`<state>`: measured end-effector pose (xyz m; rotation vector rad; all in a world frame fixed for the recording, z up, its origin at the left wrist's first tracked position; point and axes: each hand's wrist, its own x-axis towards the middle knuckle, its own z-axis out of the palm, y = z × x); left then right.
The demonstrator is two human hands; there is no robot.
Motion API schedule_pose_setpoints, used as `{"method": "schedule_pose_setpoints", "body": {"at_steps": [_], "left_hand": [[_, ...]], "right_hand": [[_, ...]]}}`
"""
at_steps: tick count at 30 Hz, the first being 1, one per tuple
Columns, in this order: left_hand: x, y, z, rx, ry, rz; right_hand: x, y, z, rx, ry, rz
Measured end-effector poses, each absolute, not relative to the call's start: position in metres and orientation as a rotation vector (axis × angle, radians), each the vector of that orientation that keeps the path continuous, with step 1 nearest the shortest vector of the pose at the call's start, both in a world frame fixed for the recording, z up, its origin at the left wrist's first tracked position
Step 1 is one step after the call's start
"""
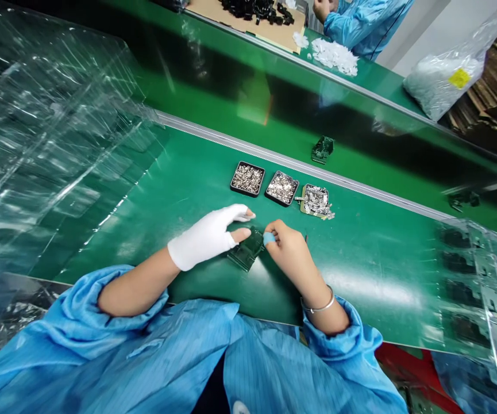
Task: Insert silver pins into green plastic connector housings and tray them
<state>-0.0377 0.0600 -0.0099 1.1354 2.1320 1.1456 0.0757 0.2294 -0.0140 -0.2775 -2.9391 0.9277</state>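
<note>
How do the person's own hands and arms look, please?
The left hand wears a white glove, thumb tip bare. The right hand has a light-blue covering on one digit and a silver wrist bangle. Blue sleeves are pushed up.

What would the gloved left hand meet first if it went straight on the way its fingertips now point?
Past the dark green part beside it, the left hand would probably meet the right hand, just across from it; one view leaves depth unclear.
</note>
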Motion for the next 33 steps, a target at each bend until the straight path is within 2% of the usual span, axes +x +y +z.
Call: {"method": "schedule_pose_setpoints", "body": {"at_steps": [2,7,11,18,25,29,33], "left_hand": [[-0.037,0.056,-0.012,1.158,2.176,1.159],[-0.024,0.055,-0.025,1.254,2.292,0.857],[-0.021,0.057,-0.031,1.165,2.302,0.854],[-0.025,0.057,-0.033,1.144,2.285,0.853],[-0.025,0.057,-0.034,1.151,2.273,0.85],[-0.025,0.056,-0.035,1.174,2.285,0.842],[-0.025,0.056,-0.036,1.173,2.288,0.826]], "right_hand": [[0.078,0.242,-0.022,-0.335,-2.941,0.929],[0.084,0.268,-0.034,-0.212,-2.988,0.794],[0.084,0.272,-0.039,-0.106,-3.1,0.733],[0.084,0.263,-0.045,-0.009,-2.958,1.131],[0.084,0.256,-0.047,0.006,-3.01,1.061],[0.081,0.251,-0.041,-0.132,-3.123,0.985],[0.08,0.256,-0.037,-0.209,-3.08,1.189]]}}
